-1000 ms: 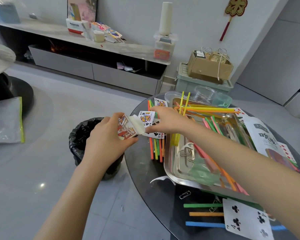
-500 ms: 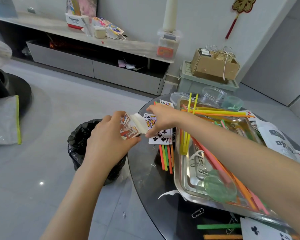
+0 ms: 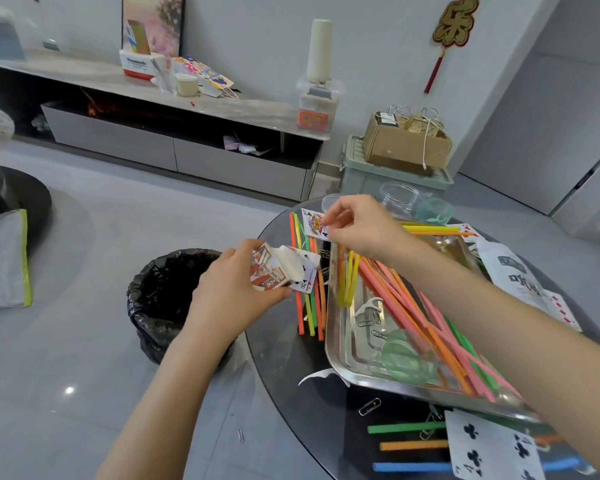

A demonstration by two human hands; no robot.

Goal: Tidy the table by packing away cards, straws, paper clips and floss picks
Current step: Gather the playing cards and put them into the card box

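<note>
One round dark glass table (image 3: 284, 368). One steel tray (image 3: 354, 348) on it, right of the left fingertips and below the right ones. One black-lined bin (image 3: 160, 306) on the floor, left of the left fingers.

Straws: about six in a loose bunch (image 3: 309, 313) on the table, just right of the left fingertips. A heap (image 3: 413, 306) in the tray is too tangled to count. Three near straws (image 3: 406, 427), green, orange and blue, lie well apart from both hands.

Cards: five in view, counting the face card (image 3: 314, 225), eight of clubs (image 3: 305, 275) and four of clubs (image 3: 489, 448). One card box (image 3: 269, 271).

One paper clip (image 3: 369, 407) lies on the table by the tray's near rim; the ones in the tray are blurred. One floss pick (image 3: 369, 304) in the tray.

Left hand (image 3: 229, 292), arm reaching forward, grips the box, flap open, with the eight of clubs sticking out past the fingertips. Right hand (image 3: 361, 226) is arched, wrist over the tray, fingers curled down. Thumb and forefinger seem to pinch the face card's edge.
</note>
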